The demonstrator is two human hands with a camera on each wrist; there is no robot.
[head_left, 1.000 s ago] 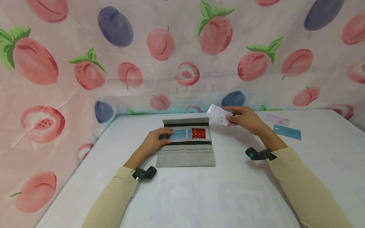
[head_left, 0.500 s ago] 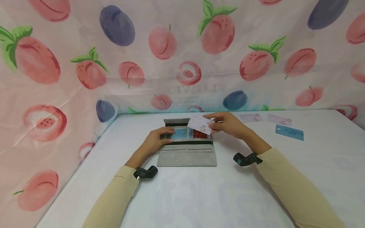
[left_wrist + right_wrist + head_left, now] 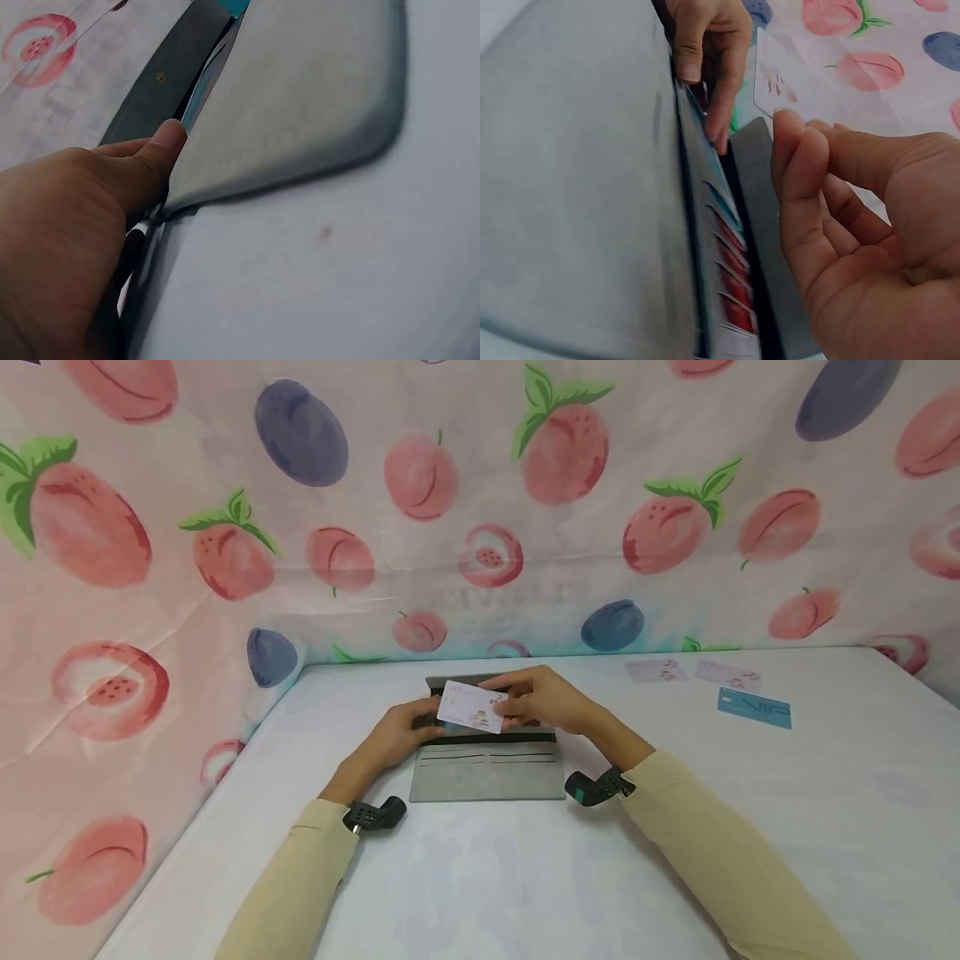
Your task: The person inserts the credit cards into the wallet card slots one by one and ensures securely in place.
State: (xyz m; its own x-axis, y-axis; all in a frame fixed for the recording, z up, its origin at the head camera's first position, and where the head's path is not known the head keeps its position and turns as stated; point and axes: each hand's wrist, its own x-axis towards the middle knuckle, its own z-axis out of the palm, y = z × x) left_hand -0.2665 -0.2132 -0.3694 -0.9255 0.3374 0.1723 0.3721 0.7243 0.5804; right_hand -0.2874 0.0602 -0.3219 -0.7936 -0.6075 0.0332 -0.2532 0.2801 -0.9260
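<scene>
A grey long wallet point(image 3: 487, 782) lies unfolded on the white table. My left hand point(image 3: 396, 731) grips the left edge of its middle section, thumb in front and fingers behind, as the left wrist view shows with the wallet's grey flap point(image 3: 315, 82) beside the hand. Above that section, my right hand point(image 3: 551, 700) pinches a white VIP card point(image 3: 467, 706) by its right end. The card's left end is close to my left fingers, and it hides part of the wallet's pockets. Overlapping red cards point(image 3: 733, 292) show in the wallet's slots in the right wrist view.
At the back right lie two pale pink cards, a left one point(image 3: 655, 671) and a right one point(image 3: 727, 675). A blue VIP card point(image 3: 753, 707) lies just in front of them. A fruit-patterned cloth point(image 3: 487, 468) hangs behind the table.
My right hand has carried the white card leftward from beyond the wallet's right edge to over its left half. My left hand has kept its grip on the wallet.
</scene>
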